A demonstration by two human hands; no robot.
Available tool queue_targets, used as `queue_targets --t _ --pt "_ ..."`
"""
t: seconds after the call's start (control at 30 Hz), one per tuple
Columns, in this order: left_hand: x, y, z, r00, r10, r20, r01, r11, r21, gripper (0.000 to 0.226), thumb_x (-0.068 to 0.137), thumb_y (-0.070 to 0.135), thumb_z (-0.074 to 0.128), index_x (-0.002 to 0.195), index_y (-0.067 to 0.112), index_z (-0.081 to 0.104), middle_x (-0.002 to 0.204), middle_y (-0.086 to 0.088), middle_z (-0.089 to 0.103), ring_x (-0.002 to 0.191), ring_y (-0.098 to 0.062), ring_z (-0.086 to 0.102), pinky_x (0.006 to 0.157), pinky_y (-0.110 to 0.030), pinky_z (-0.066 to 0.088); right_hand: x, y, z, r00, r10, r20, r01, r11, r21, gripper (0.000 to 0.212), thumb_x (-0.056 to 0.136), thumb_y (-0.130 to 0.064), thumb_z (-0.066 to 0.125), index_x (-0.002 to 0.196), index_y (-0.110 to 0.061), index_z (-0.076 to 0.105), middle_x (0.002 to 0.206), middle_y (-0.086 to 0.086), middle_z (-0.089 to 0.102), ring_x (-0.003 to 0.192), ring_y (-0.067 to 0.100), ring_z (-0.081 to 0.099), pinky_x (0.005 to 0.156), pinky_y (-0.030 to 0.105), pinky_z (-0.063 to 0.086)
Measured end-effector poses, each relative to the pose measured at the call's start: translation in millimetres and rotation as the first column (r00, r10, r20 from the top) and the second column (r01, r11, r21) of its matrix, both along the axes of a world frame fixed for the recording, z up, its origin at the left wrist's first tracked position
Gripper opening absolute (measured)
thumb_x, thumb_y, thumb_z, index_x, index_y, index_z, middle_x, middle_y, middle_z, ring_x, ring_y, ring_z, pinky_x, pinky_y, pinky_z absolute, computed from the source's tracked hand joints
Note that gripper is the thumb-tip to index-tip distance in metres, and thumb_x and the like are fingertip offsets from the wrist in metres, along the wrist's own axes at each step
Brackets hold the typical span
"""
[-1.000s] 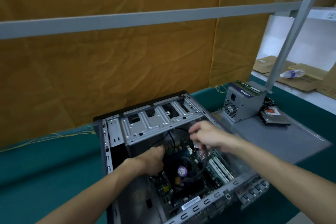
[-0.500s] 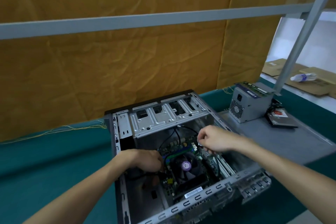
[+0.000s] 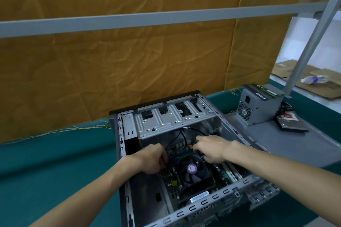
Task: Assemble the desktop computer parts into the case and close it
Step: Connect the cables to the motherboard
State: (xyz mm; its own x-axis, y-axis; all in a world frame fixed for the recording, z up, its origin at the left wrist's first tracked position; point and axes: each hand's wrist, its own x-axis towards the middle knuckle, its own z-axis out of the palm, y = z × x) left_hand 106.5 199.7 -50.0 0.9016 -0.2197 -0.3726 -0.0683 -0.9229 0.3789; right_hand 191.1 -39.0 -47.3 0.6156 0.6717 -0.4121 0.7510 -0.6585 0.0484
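Observation:
The open computer case lies on its side on the green table. Inside it sits the motherboard with a black CPU fan that carries a purple sticker. My left hand reaches down to the board's left edge beside the fan; its fingers are curled and their tips are hidden. My right hand lies over the memory slots just above the fan, fingertips touching there. A black cable loops down from the drive bay between both hands.
The grey power supply stands on the flat side panel to the right, memory sticks on top, a drive beside it. A slanted metal post rises at the right. A water bottle lies on cardboard beyond.
My view has shifted, so the case sits further right. My right hand has moved down and left onto the memory slots. My left hand has stayed at the board's left edge.

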Motion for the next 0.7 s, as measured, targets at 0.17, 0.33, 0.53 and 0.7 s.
queue_targets --t 0.17,0.33,0.53,0.7 --pt "-1.1 -1.5 2.4 0.982 0.086 0.167 -0.061 0.986 -0.152 0.028 0.09 0.003 0.057 0.105 0.02 0.073 0.094 0.009 0.072 0.083 0.0 0.068 0.069 -0.015 0.057 3.7 0.2 -4.8 1.0 0.01 0.008 -0.011 0.999 0.044 0.04 0.088 -0.007 0.07 0.127 -0.018 0.064 0.119 0.006 0.056 0.109 0.031 0.06 0.085 0.04 0.047" --pt "-1.7 -5.6 7.1 0.957 0.158 0.245 -0.104 0.97 -0.218 0.039 0.096 -0.001 0.049 0.122 0.017 0.072 0.112 0.004 0.073 0.097 -0.001 0.066 0.077 -0.008 0.051 3.6 1.8 -9.8 1.0 0.011 0.013 -0.012 0.997 0.07 0.054 0.082 0.006 0.063 0.128 -0.02 0.057 0.121 0.01 0.063 0.108 0.033 0.063 0.08 0.041 0.049" --pt "-6.4 -8.3 11.5 0.952 0.172 0.252 -0.108 0.963 -0.248 0.043 0.096 -0.002 0.046 0.13 0.017 0.066 0.123 0.002 0.069 0.104 -0.006 0.062 0.074 -0.002 0.046 5.4 6.1 -7.4 0.997 0.045 0.06 -0.05 0.995 0.083 0.029 0.09 -0.002 0.061 0.114 -0.017 0.064 0.111 0.012 0.071 0.1 0.034 0.066 0.084 0.042 0.053" --pt "-12.9 -7.1 4.5 0.984 0.113 0.141 -0.124 0.99 0.07 0.024 0.095 0.007 0.048 0.11 0.009 0.066 0.111 -0.011 0.069 0.095 -0.029 0.069 0.075 -0.04 0.059 6.1 3.9 -11.8 0.998 -0.017 0.066 0.013 0.998 0.061 0.013 0.099 -0.012 0.049 0.11 -0.017 0.055 0.107 0.009 0.069 0.088 0.032 0.062 0.08 0.043 0.05"
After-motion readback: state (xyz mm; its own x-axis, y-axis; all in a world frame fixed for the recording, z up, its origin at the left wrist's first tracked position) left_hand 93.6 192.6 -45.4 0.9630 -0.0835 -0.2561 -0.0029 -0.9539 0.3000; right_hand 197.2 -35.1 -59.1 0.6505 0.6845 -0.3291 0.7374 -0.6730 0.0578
